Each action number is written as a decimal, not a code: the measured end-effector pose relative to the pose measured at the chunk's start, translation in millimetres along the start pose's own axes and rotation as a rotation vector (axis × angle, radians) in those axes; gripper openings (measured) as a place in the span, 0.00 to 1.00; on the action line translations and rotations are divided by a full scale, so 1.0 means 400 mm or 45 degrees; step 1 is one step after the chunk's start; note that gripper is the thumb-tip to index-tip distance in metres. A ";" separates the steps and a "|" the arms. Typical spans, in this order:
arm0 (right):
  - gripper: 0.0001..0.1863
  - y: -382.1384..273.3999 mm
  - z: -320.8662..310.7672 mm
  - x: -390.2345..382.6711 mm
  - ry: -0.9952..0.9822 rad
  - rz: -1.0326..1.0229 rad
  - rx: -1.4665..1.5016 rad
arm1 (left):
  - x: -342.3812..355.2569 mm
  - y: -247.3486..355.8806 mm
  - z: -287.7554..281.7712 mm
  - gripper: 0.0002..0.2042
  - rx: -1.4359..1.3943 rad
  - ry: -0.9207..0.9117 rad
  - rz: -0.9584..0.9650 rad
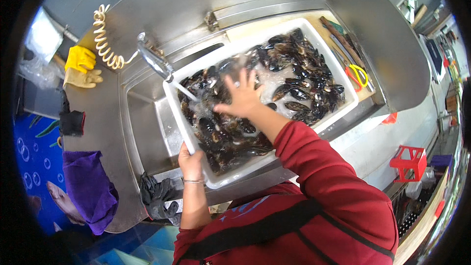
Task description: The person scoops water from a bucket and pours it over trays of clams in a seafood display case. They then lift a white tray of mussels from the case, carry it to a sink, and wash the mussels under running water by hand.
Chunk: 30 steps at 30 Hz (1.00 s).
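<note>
A large white tub (338, 68) full of dark mussels (309, 86) and some water rests tilted across the steel sink. My left hand (190, 161) grips the tub's rim at its near left corner, thumb over the edge. Above the mussels, my right hand (241, 97) is spread with its fingers apart and holds nothing. Whether its fingertips touch the shells or the water I cannot tell. Water runs from the chrome faucet (156, 59) into the tub's left part, just beside the right hand.
Left of the tub is the sink basin (147, 127). Red-and-yellow-handled scissors (357, 76) and a wooden-handled tool (343, 41) lie on a board at right. Yellow gloves (80, 59), a purple cloth (88, 186) and black gloves (156, 196) lie along the left edge. A coiled hose (100, 34) hangs behind.
</note>
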State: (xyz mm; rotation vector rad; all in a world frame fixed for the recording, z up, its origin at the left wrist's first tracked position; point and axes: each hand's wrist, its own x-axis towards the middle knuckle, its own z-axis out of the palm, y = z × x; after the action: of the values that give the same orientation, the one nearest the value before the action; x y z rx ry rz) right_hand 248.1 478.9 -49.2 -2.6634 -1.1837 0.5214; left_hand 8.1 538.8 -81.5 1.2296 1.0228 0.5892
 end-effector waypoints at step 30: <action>0.44 0.197 -0.085 -0.131 -0.138 -0.362 -0.217 | 0.053 -0.038 -0.069 0.23 -0.046 -0.001 -0.032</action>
State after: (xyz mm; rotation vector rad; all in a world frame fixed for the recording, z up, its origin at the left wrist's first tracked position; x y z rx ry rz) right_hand 282.2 386.7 -29.0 -2.5629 -1.6742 0.5425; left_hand -8.5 565.5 -102.5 1.1841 1.0213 0.5852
